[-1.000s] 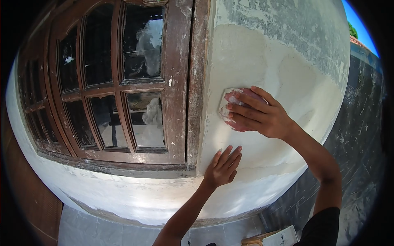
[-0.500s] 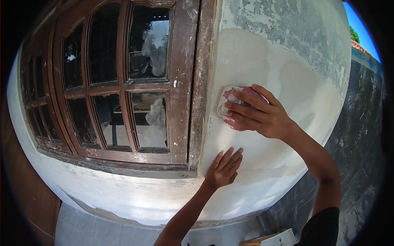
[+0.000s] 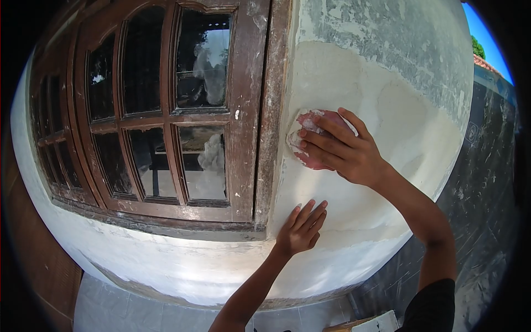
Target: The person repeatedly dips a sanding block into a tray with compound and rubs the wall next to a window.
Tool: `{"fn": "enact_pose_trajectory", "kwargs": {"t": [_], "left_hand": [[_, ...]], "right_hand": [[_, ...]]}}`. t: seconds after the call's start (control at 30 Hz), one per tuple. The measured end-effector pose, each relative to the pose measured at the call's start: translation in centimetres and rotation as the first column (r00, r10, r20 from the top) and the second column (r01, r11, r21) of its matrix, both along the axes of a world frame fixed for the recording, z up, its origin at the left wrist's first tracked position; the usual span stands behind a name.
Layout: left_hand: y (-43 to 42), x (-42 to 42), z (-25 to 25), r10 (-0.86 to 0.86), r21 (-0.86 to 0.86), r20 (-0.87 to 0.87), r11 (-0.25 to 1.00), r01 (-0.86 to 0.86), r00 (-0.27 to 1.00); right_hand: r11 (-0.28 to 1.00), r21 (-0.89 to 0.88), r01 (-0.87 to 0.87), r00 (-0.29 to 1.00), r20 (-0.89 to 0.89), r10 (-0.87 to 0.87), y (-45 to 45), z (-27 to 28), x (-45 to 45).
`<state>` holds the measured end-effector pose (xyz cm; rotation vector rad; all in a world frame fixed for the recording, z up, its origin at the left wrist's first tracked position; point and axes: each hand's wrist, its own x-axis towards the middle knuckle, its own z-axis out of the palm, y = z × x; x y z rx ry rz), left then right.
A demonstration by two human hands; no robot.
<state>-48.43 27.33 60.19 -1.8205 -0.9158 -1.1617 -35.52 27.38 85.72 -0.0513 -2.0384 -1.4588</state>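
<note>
My right hand [image 3: 351, 149] presses a flat reddish pad [image 3: 318, 160], smeared with white plaster, against the wall [image 3: 354, 77]. Its fingers lie spread over the pad's face, and the palm hides part of it; I cannot tell exactly what kind of pad it is. Pale, smooth filler covers the wall around the pad, while rough grey patches show higher up. Lower down, my left hand [image 3: 301, 229] rests with its fingers stretched out on the pale wall surface, just right of the window's bottom corner, holding nothing.
A brown wooden window frame [image 3: 243, 166] with dark glass panes stands close on the left. Grey floor tiles [image 3: 166, 312] lie below. At the bottom right is a pale box-like object [image 3: 381, 321], partly cut off. A dark scuffed surface [image 3: 481, 182] runs along the right.
My right hand and the pad have slid slightly up and left along the wall, closer to the window frame. The left hand stays in place.
</note>
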Motion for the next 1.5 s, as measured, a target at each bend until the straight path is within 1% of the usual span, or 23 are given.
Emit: {"fn": "enact_pose_trajectory", "kwargs": {"t": [0.07,0.2,0.27,0.33,0.4,0.43,0.5,0.6,0.73,0.8,0.83,0.87,0.93,1.0,1.07,1.2,1.27,1.37,1.5], "left_hand": [[0.0,0.0,0.1,-0.009,0.009,0.007,1.000,0.009,1.000],[0.1,0.0,-0.1,-0.012,0.011,0.006,1.000,0.012,1.000],[0.2,0.1,-0.1,-0.025,0.013,0.015,1.000,0.025,1.000],[0.2,0.2,-0.1,-0.024,0.015,0.022,1.000,0.024,0.999],[0.2,0.1,0.0,-0.018,0.009,0.015,1.000,0.018,1.000],[0.1,0.1,-0.1,-0.014,0.003,0.012,1.000,0.014,1.000],[0.1,0.1,-0.1,-0.017,0.000,0.010,1.000,0.017,1.000],[0.0,-0.1,-0.2,-0.012,-0.015,0.003,1.000,0.012,1.000],[0.1,0.1,-0.2,-0.004,-0.015,0.011,1.000,0.004,1.000],[0.2,0.2,-0.2,-0.009,-0.002,0.020,1.000,0.009,1.000],[0.1,0.3,-0.1,-0.020,0.005,0.031,1.000,0.020,0.999],[0.1,0.2,-0.1,-0.022,0.000,0.029,1.000,0.022,0.999],[0.0,0.1,-0.1,0.012,0.010,0.004,1.000,-0.012,1.000],[0.1,0.0,-0.1,0.002,0.001,0.005,1.000,-0.002,1.000],[-0.1,-0.1,-0.3,-0.012,-0.010,0.000,1.000,0.012,1.000],[0.0,0.1,0.0,0.006,0.003,0.007,1.000,-0.006,1.000],[-0.1,0.1,-0.4,0.006,0.003,0.002,1.000,-0.006,1.000],[0.3,0.2,-0.2,0.010,0.005,0.011,1.000,-0.010,1.000],[-0.1,0.0,-0.3,0.000,-0.021,0.001,1.000,0.000,1.000]], "right_hand": [[0.999,0.027,0.031,0.999,0.033,-0.032,0.5,-0.2,-0.5],[0.997,0.017,0.069,0.996,0.054,-0.070,1.1,-2.0,1.1],[0.998,-0.052,0.026,1.000,0.009,-0.026,1.2,-3.1,2.5],[0.998,-0.048,0.046,0.999,0.008,-0.046,1.1,-3.2,2.7],[1.000,-0.028,-0.007,1.000,-0.023,0.007,0.9,-3.1,1.8],[0.999,-0.036,-0.003,1.000,-0.024,0.002,0.9,-3.1,1.1],[0.998,0.033,0.046,0.999,-0.019,-0.045,1.2,-2.7,-0.2],[0.997,0.019,0.080,0.996,-0.049,-0.079,1.7,-3.7,0.2],[0.999,-0.002,0.051,0.995,-0.084,-0.051,1.9,-6.2,3.2],[0.997,-0.047,0.054,0.990,-0.129,-0.060,1.2,-6.0,3.4],[1.000,-0.030,0.008,0.991,-0.131,-0.011,1.1,-5.6,2.8],[0.999,-0.034,0.010,0.991,-0.133,-0.015,0.9,-5.0,1.7],[0.998,0.010,-0.060,0.986,-0.154,0.060,0.7,-3.9,-0.7],[0.999,0.019,-0.048,0.987,-0.155,0.051,1.0,-3.6,-1.7],[0.999,-0.004,0.037,0.991,-0.128,-0.037,1.9,-4.3,-1.5],[0.999,-0.047,0.027,0.987,-0.154,-0.034,2.1,-7.7,2.1],[0.994,-0.096,0.048,0.979,-0.192,-0.066,1.8,-9.0,3.4],[0.996,-0.082,0.029,0.974,-0.222,-0.047,0.7,-8.4,2.6],[0.999,-0.044,-0.004,0.968,-0.251,-0.007,0.5,-5.8,-1.3]]}}
